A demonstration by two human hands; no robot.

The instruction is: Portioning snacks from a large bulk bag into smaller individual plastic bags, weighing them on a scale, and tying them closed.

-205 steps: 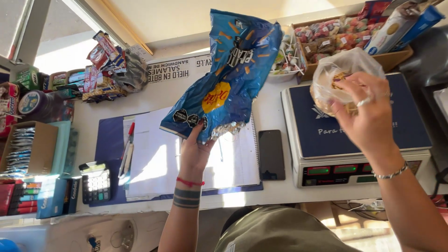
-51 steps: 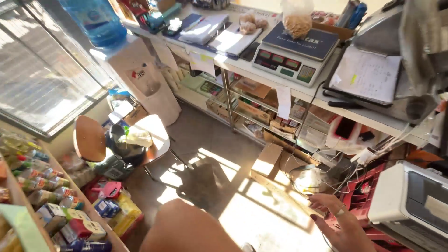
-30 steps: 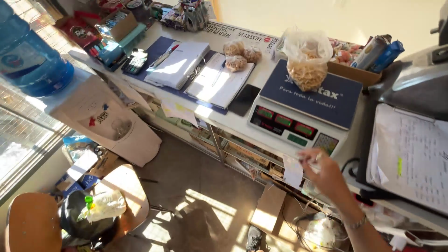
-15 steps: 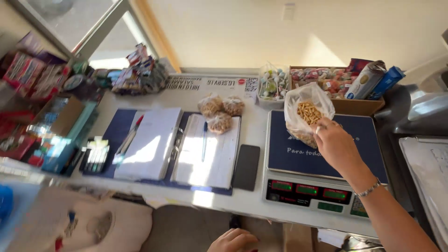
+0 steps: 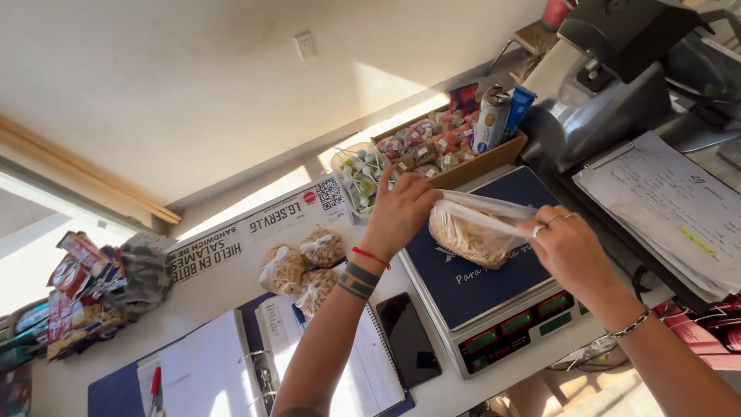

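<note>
A clear plastic bag of small tan snacks (image 5: 472, 235) hangs just above the blue top of a digital scale (image 5: 494, 282). My left hand (image 5: 400, 213) pinches the bag's left upper edge. My right hand (image 5: 562, 245), with rings and a chain bracelet, grips the bag's right end and stretches the plastic between the two hands. Three tied little bags of the same snack (image 5: 305, 266) lie on the counter to the left, beside an open spiral notebook (image 5: 363, 363).
A black phone (image 5: 409, 347) lies next to the scale. A cardboard box of sweets (image 5: 455, 147) and a small basket (image 5: 356, 176) stand at the wall. A clipboard with papers (image 5: 679, 212) and a dark machine (image 5: 610, 69) sit right. Snack packets (image 5: 93, 286) pile up left.
The view has swung from the floor and water cooler back to the counter. My left hand has come up and joined my right on the snack bag at the scale.
</note>
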